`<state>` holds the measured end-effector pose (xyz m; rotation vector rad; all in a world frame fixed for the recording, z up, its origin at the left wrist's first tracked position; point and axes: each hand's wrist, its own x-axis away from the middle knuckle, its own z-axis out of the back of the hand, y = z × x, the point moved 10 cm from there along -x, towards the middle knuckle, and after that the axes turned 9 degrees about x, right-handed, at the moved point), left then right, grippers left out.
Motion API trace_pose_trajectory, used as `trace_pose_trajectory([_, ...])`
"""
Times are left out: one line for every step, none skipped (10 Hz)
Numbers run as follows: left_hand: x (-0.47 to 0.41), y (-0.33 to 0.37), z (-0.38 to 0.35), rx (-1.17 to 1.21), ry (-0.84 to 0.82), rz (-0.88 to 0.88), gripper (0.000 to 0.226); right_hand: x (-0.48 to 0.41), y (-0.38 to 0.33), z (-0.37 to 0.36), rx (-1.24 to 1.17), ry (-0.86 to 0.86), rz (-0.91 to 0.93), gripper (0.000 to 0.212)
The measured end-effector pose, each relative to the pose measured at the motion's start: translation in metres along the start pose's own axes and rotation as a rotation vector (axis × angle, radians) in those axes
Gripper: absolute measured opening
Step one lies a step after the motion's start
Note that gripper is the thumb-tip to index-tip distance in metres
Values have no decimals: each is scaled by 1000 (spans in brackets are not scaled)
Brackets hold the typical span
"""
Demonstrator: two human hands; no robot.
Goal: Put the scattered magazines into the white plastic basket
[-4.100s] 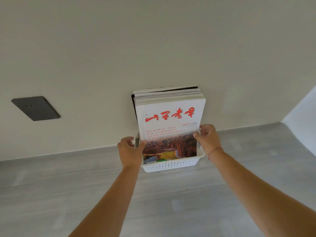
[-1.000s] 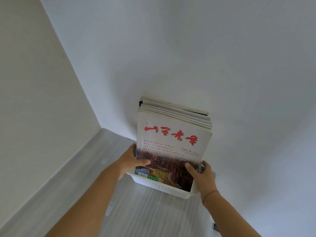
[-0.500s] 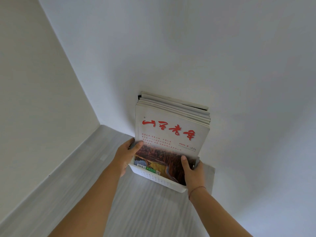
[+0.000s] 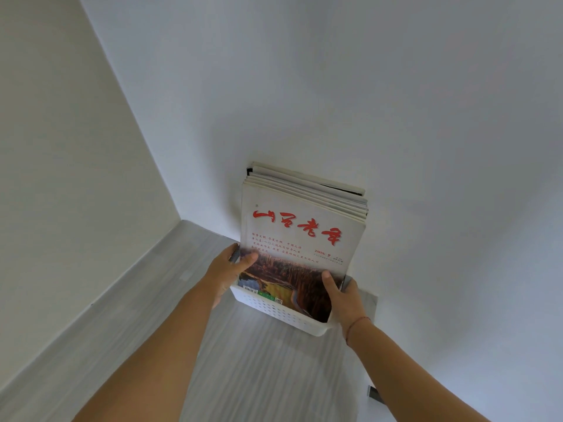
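Note:
A white plastic basket (image 4: 281,313) with small holes sits on a grey wood-grain surface against the white wall. Several magazines (image 4: 304,220) stand upright in it, leaning back on the wall; the front one has a white cover with red characters and a landscape photo. My left hand (image 4: 227,271) grips the basket's left end, thumb on the front cover. My right hand (image 4: 341,298) grips the right end, thumb pressed on the cover's lower right corner.
The grey surface (image 4: 213,360) ends at a beige wall (image 4: 61,178) on the left and the white wall (image 4: 396,117) behind the basket. Its right edge (image 4: 373,303) drops off just beyond the basket. A small dark object (image 4: 374,393) shows below that edge.
Since four seconds ago the basket with magazines has been carried from one wall to a corner spot. In the last second it moved closer to the white wall, both hands holding on.

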<state>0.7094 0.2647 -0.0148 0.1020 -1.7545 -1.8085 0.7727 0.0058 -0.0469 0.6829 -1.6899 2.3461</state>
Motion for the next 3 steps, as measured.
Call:
trace_pose_trajectory([15, -13, 17, -6, 157, -5, 81, 15, -9, 32, 181, 187, 72, 75])
trace_pose_trajectory([51, -30, 52, 17, 313, 19, 83, 51, -37, 48, 281, 336, 283, 60])
trace_pose_trajectory([98, -65, 92, 21, 460, 44, 78, 96, -56, 37, 393, 368, 481, 42])
